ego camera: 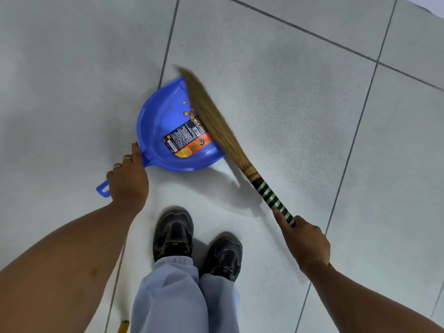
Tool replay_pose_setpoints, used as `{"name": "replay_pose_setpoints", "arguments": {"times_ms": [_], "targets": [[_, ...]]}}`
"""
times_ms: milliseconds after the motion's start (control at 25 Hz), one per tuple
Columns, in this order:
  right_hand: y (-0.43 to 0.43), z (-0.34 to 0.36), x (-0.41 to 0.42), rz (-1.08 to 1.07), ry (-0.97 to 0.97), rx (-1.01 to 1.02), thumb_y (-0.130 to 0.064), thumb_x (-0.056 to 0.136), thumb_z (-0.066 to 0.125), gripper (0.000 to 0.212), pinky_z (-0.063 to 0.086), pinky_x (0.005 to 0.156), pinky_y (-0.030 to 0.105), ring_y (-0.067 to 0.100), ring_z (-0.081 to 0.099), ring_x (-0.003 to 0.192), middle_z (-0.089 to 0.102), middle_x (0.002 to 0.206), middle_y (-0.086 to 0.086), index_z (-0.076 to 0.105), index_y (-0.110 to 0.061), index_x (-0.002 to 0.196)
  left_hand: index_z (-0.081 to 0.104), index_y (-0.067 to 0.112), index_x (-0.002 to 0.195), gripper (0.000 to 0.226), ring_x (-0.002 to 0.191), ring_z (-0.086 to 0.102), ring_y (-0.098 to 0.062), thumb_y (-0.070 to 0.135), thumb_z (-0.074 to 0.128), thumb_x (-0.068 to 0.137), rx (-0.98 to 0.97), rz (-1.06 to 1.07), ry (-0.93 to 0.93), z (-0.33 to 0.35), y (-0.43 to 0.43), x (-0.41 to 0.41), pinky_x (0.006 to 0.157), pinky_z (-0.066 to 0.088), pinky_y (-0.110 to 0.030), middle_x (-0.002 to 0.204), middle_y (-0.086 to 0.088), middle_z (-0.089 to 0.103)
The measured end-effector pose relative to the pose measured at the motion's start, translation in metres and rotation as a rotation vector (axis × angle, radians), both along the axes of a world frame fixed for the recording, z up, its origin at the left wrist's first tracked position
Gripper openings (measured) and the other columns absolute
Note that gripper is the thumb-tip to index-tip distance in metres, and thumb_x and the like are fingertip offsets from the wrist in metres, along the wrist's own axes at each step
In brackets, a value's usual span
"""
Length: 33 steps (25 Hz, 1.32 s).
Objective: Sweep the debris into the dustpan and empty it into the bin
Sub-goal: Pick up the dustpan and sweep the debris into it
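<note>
Your left hand point(128, 180) is closed around the handle of the blue plastic dustpan point(157, 121), its grip clamped just where the handle meets the pan; two rings show on its fingers, and the handle's looped end pokes out on the left. The dustpan lies flat on the pale tiled floor point(300, 97), a smooth rounded scoop with a ribbed rim, its open mouth facing right. Inside it sit small brown crumbs of debris point(186, 113) and a glossy black-and-orange label point(188, 140) where "Gala" and "DUST" can be read. The broom point(216, 118), a fan of dry straw-coloured grass bound at the neck, lies across the mouth of the pan, touching the crumbs. Near you stand your black shoes point(174, 233). Your right hand point(304, 239) is clamped on the broom's green-and-white striped handle
</note>
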State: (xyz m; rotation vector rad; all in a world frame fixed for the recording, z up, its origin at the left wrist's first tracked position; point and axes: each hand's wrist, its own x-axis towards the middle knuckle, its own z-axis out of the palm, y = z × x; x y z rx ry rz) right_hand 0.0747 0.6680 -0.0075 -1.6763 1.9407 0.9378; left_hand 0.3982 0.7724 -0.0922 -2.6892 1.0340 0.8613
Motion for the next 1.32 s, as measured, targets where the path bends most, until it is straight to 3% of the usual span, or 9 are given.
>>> {"name": "replay_pose_setpoints", "arguments": {"times_ms": [280, 600, 920, 1120, 1320], "targets": [[-0.020, 0.001, 0.009, -0.125, -0.022, -0.174, -0.077, 0.082, 0.024, 0.071, 0.042, 0.058, 0.029, 0.024, 0.052, 0.062, 0.055, 0.064, 0.003, 0.056, -0.014, 0.075, 0.026, 0.007, 0.142, 0.067, 0.087, 0.056, -0.050, -0.012, 0.050, 0.081, 0.001, 0.135, 0.056, 0.003, 0.015, -0.001, 0.082, 0.042, -0.053, 0.107, -0.030, 0.056], [-0.018, -0.016, 0.040, 0.161, -0.030, -0.036, -0.080, 0.081, 0.021, 0.072, 0.044, 0.058, 0.028, 0.022, 0.058, 0.066, 0.057, 0.065, -0.001, 0.057, -0.018, 0.079, 0.019, 0.009, 0.144, 0.073, 0.083, 0.057, -0.047, -0.010, 0.052, 0.081, 0.020, 0.159, 0.031, 0.001, 0.026, 0.007, 0.078, 0.044, -0.050, 0.103, -0.029, 0.057], [-0.004, -0.010, 0.026, -0.092, -0.045, -0.136, -0.080, 0.079, 0.021, 0.077, 0.045, 0.061, 0.030, 0.023, 0.057, 0.064, 0.059, 0.065, 0.003, 0.057, -0.012, 0.073, 0.019, 0.008, 0.144, 0.069, 0.084, 0.058, -0.046, -0.007, 0.050, 0.085, 0.021, 0.171, 0.016, 0.004, 0.029, -0.003, 0.078, 0.044, -0.052, 0.104, -0.029, 0.057], [0.016, -0.010, 0.031, 0.097, -0.036, 0.000, -0.080, 0.081, 0.022, 0.072, 0.043, 0.059, 0.028, 0.023, 0.058, 0.067, 0.058, 0.066, -0.001, 0.059, -0.018, 0.079, 0.019, 0.007, 0.144, 0.067, 0.086, 0.057, -0.047, -0.006, 0.049, 0.086, 0.027, 0.174, -0.003, 0.005, 0.034, -0.007, 0.079, 0.043, -0.052, 0.104, -0.030, 0.057], [0.055, 0.033, 0.031, 0.038, -0.071, 0.005, -0.076, 0.083, 0.025, 0.067, 0.045, 0.062, 0.029, 0.025, 0.057, 0.067, 0.056, 0.063, -0.001, 0.056, -0.016, 0.076, 0.030, 0.007, 0.139, 0.061, 0.092, 0.056, -0.047, -0.007, 0.049, 0.083, 0.018, 0.267, 0.011, 0.034, 0.020, -0.018, 0.084, 0.041, -0.051, 0.109, -0.028, 0.057]]}}
